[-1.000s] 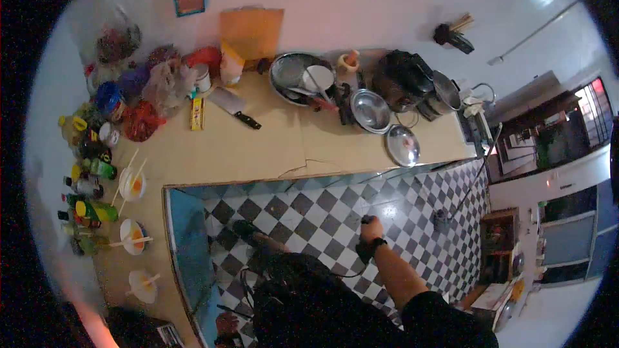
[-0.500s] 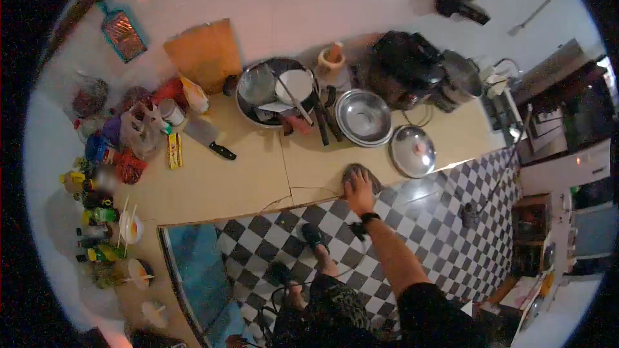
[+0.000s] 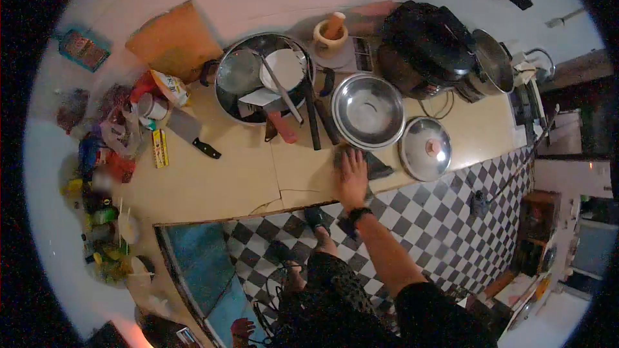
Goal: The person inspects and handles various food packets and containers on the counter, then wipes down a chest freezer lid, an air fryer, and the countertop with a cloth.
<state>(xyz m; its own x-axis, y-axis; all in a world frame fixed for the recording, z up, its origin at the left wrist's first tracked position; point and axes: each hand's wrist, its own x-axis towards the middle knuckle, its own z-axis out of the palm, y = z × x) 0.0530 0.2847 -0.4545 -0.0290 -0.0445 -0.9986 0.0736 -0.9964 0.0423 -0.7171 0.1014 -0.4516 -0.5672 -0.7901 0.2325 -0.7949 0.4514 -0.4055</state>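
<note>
My right hand [image 3: 352, 177] lies palm down with its fingers stretched out on a dark cloth [image 3: 378, 166], which rests on the counter [image 3: 245, 183] near its front edge. Just behind that hand stand nested steel bowls [image 3: 367, 109]; a steel lid [image 3: 426, 148] with a knob lies to their right. Low in the view my left hand [image 3: 242, 328] hangs beside the blue cabinet [image 3: 203, 258], its fingers apart and nothing visible in them.
A large pan [image 3: 225, 106] holds a strainer and utensils. A cleaver [image 3: 187, 125] lies beside a yellow box [image 3: 160, 149]. Farther right are a black cooker [image 3: 429, 45] and a pot [image 3: 493, 61]. Bottles and bags crowd the left side. Chopsticks lie across small bowls [image 3: 129, 227].
My right hand went from closed over the floor to stretched out on the cloth on the counter, then slid slightly left with it. The view has shifted, and the bowls look larger.
</note>
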